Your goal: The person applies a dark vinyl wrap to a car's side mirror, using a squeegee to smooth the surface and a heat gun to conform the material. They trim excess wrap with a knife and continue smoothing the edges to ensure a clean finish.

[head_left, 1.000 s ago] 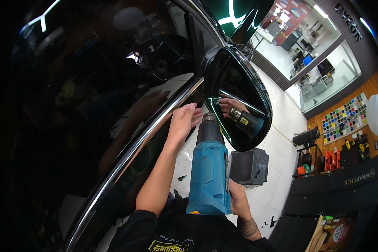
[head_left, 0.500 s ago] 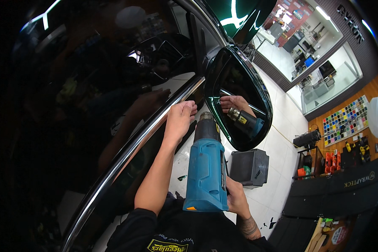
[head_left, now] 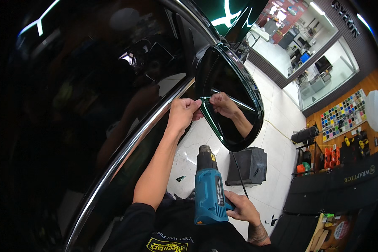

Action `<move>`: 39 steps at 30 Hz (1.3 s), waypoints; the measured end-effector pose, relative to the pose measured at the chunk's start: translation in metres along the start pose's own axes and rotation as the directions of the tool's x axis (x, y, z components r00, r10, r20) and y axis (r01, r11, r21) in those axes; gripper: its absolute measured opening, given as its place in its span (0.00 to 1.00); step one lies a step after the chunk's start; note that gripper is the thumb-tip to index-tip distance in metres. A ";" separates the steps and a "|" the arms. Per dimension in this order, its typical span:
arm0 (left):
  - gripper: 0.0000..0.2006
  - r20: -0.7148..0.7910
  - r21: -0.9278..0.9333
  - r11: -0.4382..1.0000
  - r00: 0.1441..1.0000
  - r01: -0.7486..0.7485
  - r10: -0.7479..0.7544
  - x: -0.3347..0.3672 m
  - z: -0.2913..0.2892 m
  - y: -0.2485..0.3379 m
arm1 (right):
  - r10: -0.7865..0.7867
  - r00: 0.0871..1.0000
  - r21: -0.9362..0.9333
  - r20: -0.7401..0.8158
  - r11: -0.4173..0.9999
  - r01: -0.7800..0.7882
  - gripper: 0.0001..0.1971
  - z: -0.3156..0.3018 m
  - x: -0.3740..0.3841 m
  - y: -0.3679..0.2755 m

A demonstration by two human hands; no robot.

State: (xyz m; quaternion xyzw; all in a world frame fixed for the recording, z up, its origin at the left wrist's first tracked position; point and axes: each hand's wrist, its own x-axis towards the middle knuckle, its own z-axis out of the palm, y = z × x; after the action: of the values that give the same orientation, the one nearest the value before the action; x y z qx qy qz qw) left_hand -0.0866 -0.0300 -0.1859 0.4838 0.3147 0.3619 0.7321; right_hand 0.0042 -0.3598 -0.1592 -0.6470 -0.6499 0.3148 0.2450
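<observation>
A car's side mirror (head_left: 239, 113) with a glossy dark green housing juts out beside the door window. My left hand (head_left: 185, 112) is closed at the housing's inner rim, thumb and fingertips pinching its green edge; whether a loose layer of film is between them is too small to tell. My right hand (head_left: 243, 209) grips the handle of a blue and black heat gun (head_left: 209, 193). The gun's metal nozzle points up toward the mirror but stays below it, clear of my left hand. The mirror glass reflects my left hand and forearm.
The dark car window with its chrome trim (head_left: 126, 145) fills the left. A black box (head_left: 247, 167) stands on the white tiled floor under the mirror, with the gun's cord passing in front. Small dark scraps (head_left: 180, 178) lie on the floor. Tool shelves (head_left: 329, 157) line the right.
The heat gun has drawn back and down, away from the mirror. My left hand has shifted slightly right and now pinches the mirror's rim.
</observation>
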 end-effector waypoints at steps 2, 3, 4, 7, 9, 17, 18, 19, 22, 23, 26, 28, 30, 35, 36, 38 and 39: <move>0.13 0.021 -0.049 0.999 1.000 0.021 -0.020 0.001 -0.003 0.000 | 0.029 0.999 -0.009 0.020 1.000 -0.029 0.36 0.000 -0.003 0.005; 0.13 0.028 -0.078 0.996 0.999 0.034 -0.031 0.000 -0.003 -0.001 | 0.035 0.999 -0.014 0.029 0.999 -0.035 0.36 -0.001 -0.003 0.006; 0.13 0.007 -0.121 0.992 1.000 0.023 -0.022 -0.002 -0.002 -0.004 | 0.042 0.998 -0.017 0.039 0.999 -0.041 0.36 -0.001 -0.002 0.008; 0.14 -0.010 -0.238 0.970 0.999 0.043 -0.047 -0.007 0.007 -0.017 | 0.021 0.999 0.012 0.038 1.000 -0.022 0.36 -0.005 0.002 0.008; 0.13 0.097 -0.373 0.914 0.986 0.160 -0.133 -0.004 0.007 -0.024 | 0.003 0.999 0.027 0.034 1.000 -0.004 0.35 -0.009 0.000 0.007; 0.56 0.340 -0.528 0.764 0.916 0.372 -0.211 -0.008 -0.005 -0.063 | -0.056 0.998 -0.019 0.008 0.998 0.056 0.34 -0.023 -0.002 -0.012; 0.59 0.391 -0.505 0.806 0.914 0.308 -0.104 -0.020 -0.005 -0.056 | -0.071 0.997 -0.026 -0.012 0.997 0.071 0.33 -0.022 -0.003 -0.016; 0.57 0.370 -0.492 0.830 0.926 0.263 -0.075 -0.030 -0.009 -0.057 | -0.077 0.997 -0.021 -0.019 0.997 0.077 0.33 -0.021 -0.003 -0.017; 0.51 0.308 -0.476 0.861 0.951 0.180 -0.029 -0.048 -0.017 -0.073 | -0.121 0.991 -0.027 -0.052 0.992 0.120 0.32 -0.017 0.000 -0.022; 0.51 0.300 -0.487 0.857 0.954 0.170 -0.019 -0.048 -0.017 -0.079 | -0.156 0.985 -0.045 -0.071 0.987 0.153 0.31 -0.014 0.006 -0.024; 0.46 0.224 -0.528 0.841 0.975 0.123 -0.002 -0.048 -0.009 -0.076 | -0.178 0.978 -0.035 -0.108 0.984 0.175 0.30 -0.010 0.027 -0.041; 0.46 0.214 -0.511 0.853 0.977 0.107 0.005 -0.051 -0.006 -0.063 | -0.118 0.989 -0.007 -0.086 0.993 0.118 0.29 -0.015 0.034 -0.051; 0.43 0.160 -0.498 0.862 0.987 0.093 -0.014 -0.046 -0.007 -0.062 | -0.150 0.980 -0.023 -0.133 0.989 0.148 0.28 -0.020 0.037 -0.050; 0.40 0.072 -0.343 0.939 0.997 -0.008 0.034 -0.036 -0.001 -0.061 | -0.104 0.961 0.114 -0.256 0.984 0.137 0.25 -0.035 0.029 -0.033; 0.40 0.070 -0.341 0.940 0.997 -0.001 0.026 -0.035 0.000 -0.060 | -0.093 0.965 0.112 -0.247 0.986 0.124 0.24 -0.040 0.030 -0.033; 0.39 0.075 -0.344 0.939 0.997 -0.005 0.033 -0.033 0.004 -0.061 | -0.153 0.968 0.047 -0.201 0.985 0.165 0.23 -0.050 0.028 -0.018; 0.39 0.085 -0.352 0.936 0.996 0.002 0.030 -0.032 0.003 -0.061 | -0.221 0.962 -0.010 -0.160 0.975 0.223 0.24 -0.054 0.026 -0.012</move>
State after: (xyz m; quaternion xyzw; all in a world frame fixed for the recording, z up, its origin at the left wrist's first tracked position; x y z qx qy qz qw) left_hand -0.0875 -0.0742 -0.2382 0.3630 0.2085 0.3957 0.8174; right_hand 0.0338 -0.3287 -0.1161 -0.5922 -0.6952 0.2351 0.3328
